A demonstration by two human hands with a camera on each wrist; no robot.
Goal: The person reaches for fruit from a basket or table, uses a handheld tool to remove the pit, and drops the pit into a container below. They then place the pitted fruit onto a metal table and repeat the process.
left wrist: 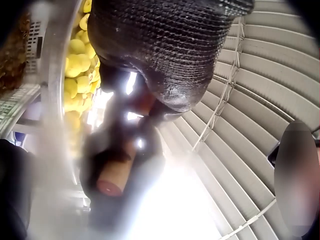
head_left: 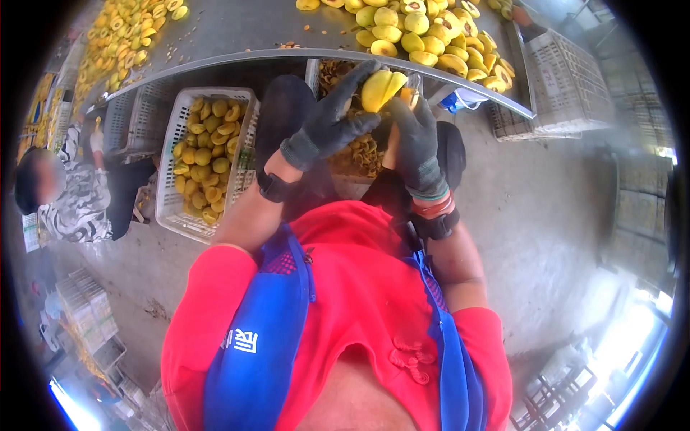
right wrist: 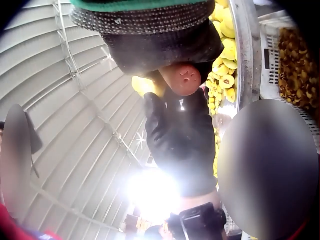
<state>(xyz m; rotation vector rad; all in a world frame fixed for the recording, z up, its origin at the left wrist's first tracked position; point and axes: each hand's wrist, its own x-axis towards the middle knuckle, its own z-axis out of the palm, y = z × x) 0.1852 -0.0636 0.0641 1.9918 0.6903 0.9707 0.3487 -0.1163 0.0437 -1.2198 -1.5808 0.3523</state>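
My left hand (head_left: 327, 128), in a dark glove, holds a cut yellow peach (head_left: 381, 89) between its thumb and fingers, just past the table's front edge. Close beside it, my gloved right hand (head_left: 418, 144) grips a tool with a wooden handle (right wrist: 184, 79). The reddish butt of that handle sticks out of the fist in the right wrist view, and the handle (left wrist: 116, 176) also shows in the left wrist view. The tool's working end is hard to make out beside the fruit. Beneath both hands stands a crate of brown peach scraps (head_left: 363, 154).
A metal table (head_left: 251, 25) bears a heap of halved yellow peaches (head_left: 431, 36) at right and another heap (head_left: 129, 32) at left. A white crate (head_left: 167, 194) of peach halves stands on the floor at left. Another person (head_left: 79, 194) sits farther left. Stacked crates (head_left: 568, 79) stand at right.
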